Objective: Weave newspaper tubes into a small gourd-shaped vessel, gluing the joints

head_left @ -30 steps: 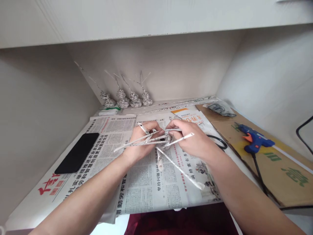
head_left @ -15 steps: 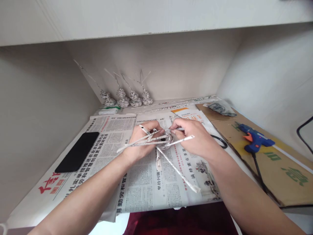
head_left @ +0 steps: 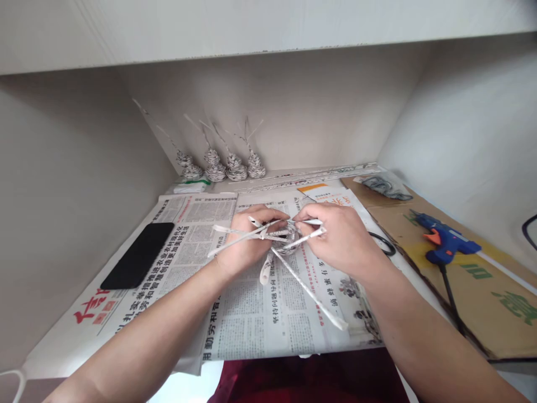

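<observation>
A small woven piece of rolled newspaper is between my hands, with several paper tubes sticking out of it in different directions. My left hand is closed around its left side, thumb and forefinger near the top of the weave. Against the upper right, my right hand pinches a paper tube close to the weave. The fingertips of both hands almost meet there. Part of the woven body is hidden behind the fingers and crossing tubes. Newspaper sheets lie spread beneath.
Several woven paper gourds stand along the back wall beside long thin paper tubes. A black phone lies at left. On the right, cardboard carries a blue glue gun and a plastic bag. Black-handled scissors appear partly, as a ring.
My left fingers have moved in closer to my right fingertips. The tubes on the left and the lower short tube have swung slightly as the woven piece turned. The view has shifted a little.
</observation>
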`<state>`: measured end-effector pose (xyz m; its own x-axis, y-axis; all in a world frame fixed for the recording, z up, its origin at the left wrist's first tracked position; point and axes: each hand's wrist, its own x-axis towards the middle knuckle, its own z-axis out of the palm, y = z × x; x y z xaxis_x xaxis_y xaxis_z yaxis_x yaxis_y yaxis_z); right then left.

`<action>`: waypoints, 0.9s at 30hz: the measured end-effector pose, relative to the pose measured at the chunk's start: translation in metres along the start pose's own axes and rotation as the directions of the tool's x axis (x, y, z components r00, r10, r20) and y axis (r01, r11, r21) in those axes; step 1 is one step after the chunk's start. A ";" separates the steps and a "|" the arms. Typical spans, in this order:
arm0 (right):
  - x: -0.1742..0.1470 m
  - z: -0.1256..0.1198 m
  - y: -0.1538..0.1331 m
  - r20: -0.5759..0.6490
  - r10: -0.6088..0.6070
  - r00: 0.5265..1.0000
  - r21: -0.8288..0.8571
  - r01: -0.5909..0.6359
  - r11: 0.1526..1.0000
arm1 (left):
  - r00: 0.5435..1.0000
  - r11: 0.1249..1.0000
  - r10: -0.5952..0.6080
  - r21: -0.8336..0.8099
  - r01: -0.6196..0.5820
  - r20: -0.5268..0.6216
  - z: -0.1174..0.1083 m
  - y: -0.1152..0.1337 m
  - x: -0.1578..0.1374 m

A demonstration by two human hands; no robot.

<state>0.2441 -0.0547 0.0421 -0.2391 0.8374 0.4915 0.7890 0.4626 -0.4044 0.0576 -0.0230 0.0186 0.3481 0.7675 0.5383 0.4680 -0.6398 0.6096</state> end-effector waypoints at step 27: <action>0.002 0.025 0.002 -0.202 -0.106 0.974 -0.208 0.063 0.976 | 0.980 0.980 -0.177 -0.102 0.169 -0.086 0.007 -0.003 0.002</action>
<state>0.2310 -0.0444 0.0229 -0.2018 0.7073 0.6775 0.8727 0.4438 -0.2034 0.0624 -0.0193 0.0134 0.1883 0.8625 0.4697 0.4348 -0.5020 0.7476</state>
